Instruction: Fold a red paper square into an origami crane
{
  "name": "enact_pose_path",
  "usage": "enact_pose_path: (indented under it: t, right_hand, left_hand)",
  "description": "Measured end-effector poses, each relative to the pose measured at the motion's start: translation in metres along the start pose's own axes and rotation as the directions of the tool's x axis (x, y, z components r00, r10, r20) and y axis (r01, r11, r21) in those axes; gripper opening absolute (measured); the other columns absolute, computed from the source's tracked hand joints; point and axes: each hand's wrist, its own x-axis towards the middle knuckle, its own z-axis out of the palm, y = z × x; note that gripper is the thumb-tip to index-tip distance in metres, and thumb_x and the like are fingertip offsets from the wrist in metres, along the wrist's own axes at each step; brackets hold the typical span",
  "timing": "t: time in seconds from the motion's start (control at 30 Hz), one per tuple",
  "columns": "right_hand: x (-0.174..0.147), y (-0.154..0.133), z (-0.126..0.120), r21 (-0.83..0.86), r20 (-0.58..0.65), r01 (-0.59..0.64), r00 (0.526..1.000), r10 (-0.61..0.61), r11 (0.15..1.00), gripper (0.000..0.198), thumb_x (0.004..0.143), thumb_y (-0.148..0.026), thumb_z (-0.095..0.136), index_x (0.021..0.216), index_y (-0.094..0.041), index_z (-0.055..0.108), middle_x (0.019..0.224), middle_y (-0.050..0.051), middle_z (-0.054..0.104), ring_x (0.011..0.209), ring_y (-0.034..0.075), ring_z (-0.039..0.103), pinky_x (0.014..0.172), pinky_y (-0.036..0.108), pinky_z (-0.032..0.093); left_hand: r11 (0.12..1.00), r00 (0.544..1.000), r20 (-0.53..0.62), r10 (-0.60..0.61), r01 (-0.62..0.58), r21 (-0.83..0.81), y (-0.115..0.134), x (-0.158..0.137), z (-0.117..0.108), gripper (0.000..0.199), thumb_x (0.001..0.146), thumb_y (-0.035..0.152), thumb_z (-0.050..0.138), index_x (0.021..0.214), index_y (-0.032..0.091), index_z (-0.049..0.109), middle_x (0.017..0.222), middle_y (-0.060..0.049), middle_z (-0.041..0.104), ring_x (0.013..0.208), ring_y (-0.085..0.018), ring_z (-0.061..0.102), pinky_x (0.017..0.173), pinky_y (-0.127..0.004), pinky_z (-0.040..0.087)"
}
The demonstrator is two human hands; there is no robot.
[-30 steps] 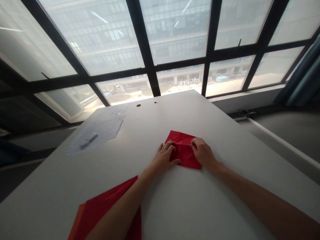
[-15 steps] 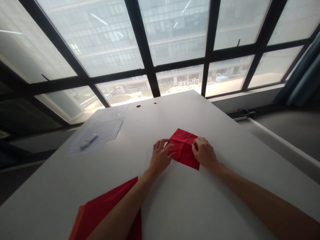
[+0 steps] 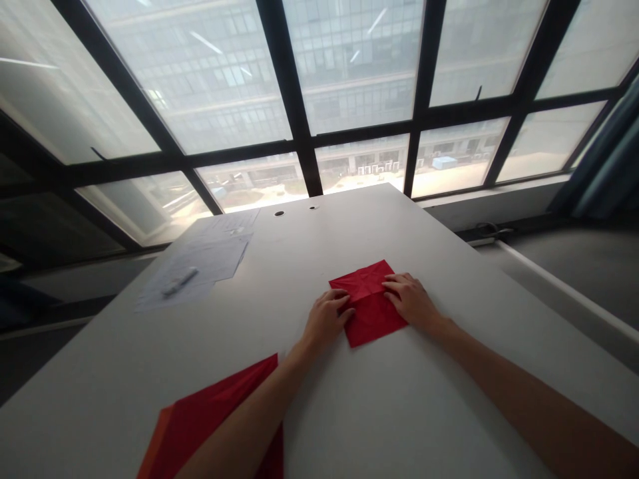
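Note:
A square sheet of red paper (image 3: 372, 303) with crease lines lies on the white table. My left hand (image 3: 327, 316) is at its left edge, fingertips and thumb against the paper. At the right edge, my right hand (image 3: 412, 299) has its fingertips over the paper, with the thumb beneath them partly hidden. Both hands hold the sheet by its sides. Under my left forearm lies a larger piece of red paper (image 3: 214, 406) with an orange strip along its left side; the forearm covers part of it.
On the left of the white table (image 3: 319, 419) are several printed sheets (image 3: 219, 256) with a pale stick-like object (image 3: 180, 281) on top. Two round holes are near the table's far end. Dark-framed windows (image 3: 302, 143) stand beyond, and a blue curtain (image 3: 604, 159) hangs at right.
The small red sheet has turned counterclockwise on the table. My left hand has closed in on its left edge, and my right hand's fingers have shifted along the right edge.

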Motion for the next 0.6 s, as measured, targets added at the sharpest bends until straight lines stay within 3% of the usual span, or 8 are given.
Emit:
enact_pose_path:
  t: [0.23,0.4,0.5,0.6]
  right_hand:
    - [-0.002,-0.001,0.001,0.057,-0.002,-0.005,1.000,0.005,0.998,0.017,0.089,-0.022,0.060,0.093,-0.024,0.077,0.110,0.006,0.071,0.104,0.024,0.058,0.092,0.041,0.042]
    - [0.001,0.000,-0.003,0.143,-0.015,0.054,0.998,-0.053,0.988,0.017,0.089,-0.021,0.060,0.086,-0.024,0.076,0.102,0.005,0.074,0.100,0.024,0.060,0.093,0.042,0.042]
    - [0.002,-0.002,-0.006,0.245,-0.061,0.118,0.992,-0.107,0.962,0.017,0.090,-0.021,0.060,0.089,-0.025,0.076,0.103,0.005,0.074,0.101,0.023,0.062,0.096,0.043,0.042]
    - [0.001,-0.007,-0.009,0.395,-0.094,0.184,0.983,-0.160,0.900,0.017,0.092,-0.021,0.058,0.092,-0.026,0.075,0.106,0.005,0.074,0.105,0.022,0.063,0.099,0.042,0.042]
  left_hand:
    - [0.995,0.999,-0.040,-0.003,-0.001,-0.100,-0.004,0.002,0.001,0.018,0.088,0.026,0.064,0.101,0.026,0.076,0.109,-0.004,0.071,0.102,-0.024,0.062,0.097,-0.044,0.049]
    - [0.983,0.997,-0.077,0.021,-0.034,-0.180,0.001,0.003,-0.002,0.015,0.087,0.021,0.061,0.091,0.023,0.075,0.102,-0.006,0.071,0.095,-0.022,0.065,0.093,-0.042,0.051]
    - [0.977,0.994,-0.102,0.043,-0.063,-0.203,0.008,0.002,-0.005,0.011,0.087,0.020,0.061,0.089,0.022,0.072,0.108,-0.007,0.069,0.103,-0.022,0.063,0.096,-0.043,0.049]
    - [0.978,0.986,-0.144,0.087,-0.112,-0.176,0.015,0.000,-0.012,0.006,0.085,0.021,0.064,0.086,0.022,0.070,0.129,-0.009,0.060,0.125,-0.025,0.052,0.106,-0.046,0.042]
